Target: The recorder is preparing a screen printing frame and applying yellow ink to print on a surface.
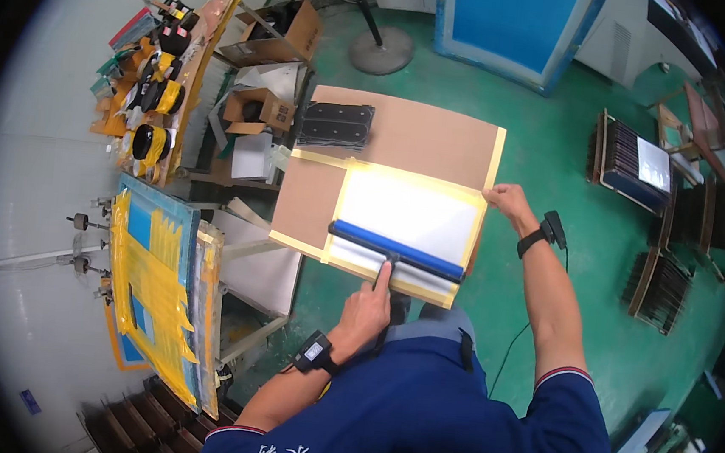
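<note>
My left hand point(364, 316) is closed round the handle of a roller, its index finger stretched along the handle toward the head. The roller's long blue cylinder point(403, 248) lies across the near part of a white sheet point(415, 205) framed with yellow tape. That sheet sits on a brown board point(429, 138). At the board's right edge, by the tape's far right corner, my right hand point(511, 204) has its fingers pinched together; what is between them is hidden. Flat black pieces with small holes point(335, 125) lie at the board's far left.
A screen frame with yellow tape point(154, 282) leans at the left. Tape rolls point(161, 96) sit on a shelf above cardboard boxes point(257, 111). Behind the board are a round stand base point(381, 51) and a blue framed screen point(514, 25). Dark racks point(631, 167) stand at the right.
</note>
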A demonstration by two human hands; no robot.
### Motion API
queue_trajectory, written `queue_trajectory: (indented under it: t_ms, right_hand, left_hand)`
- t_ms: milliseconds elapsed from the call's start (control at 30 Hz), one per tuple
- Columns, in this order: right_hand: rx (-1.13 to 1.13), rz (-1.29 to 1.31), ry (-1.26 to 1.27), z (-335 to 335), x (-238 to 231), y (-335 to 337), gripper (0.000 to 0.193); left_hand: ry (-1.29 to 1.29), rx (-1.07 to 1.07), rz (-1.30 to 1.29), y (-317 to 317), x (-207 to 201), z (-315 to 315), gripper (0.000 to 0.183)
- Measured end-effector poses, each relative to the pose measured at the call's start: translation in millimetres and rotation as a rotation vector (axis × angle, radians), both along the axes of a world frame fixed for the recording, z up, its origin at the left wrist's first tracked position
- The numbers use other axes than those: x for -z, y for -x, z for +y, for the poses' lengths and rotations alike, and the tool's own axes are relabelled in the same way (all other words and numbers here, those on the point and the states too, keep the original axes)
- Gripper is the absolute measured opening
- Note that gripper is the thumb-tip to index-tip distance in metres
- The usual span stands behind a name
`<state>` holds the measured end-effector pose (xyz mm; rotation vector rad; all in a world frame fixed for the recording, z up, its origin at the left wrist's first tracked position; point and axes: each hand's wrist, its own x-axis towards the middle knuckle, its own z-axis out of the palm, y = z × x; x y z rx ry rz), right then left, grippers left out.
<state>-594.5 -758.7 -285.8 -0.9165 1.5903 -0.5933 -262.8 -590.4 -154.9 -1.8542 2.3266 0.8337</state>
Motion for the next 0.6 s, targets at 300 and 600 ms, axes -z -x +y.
queue_trajectory:
  t_ms: [300, 600]
  right_hand:
    - [-0.032, 0.047, 0.005, -3.7, -7.1, -3.4, 0.03]
    - [-0.035, 0.057, -0.06, -7.6, -12.9, 2.7, 0.027]
  left_hand:
    - [0.095, -0.003, 0.056, 31.4, 20.8, -81.9, 0.065]
    - [-0.054, -0.008, 0.0, -11.3, -3.8, 24.1, 0.072]
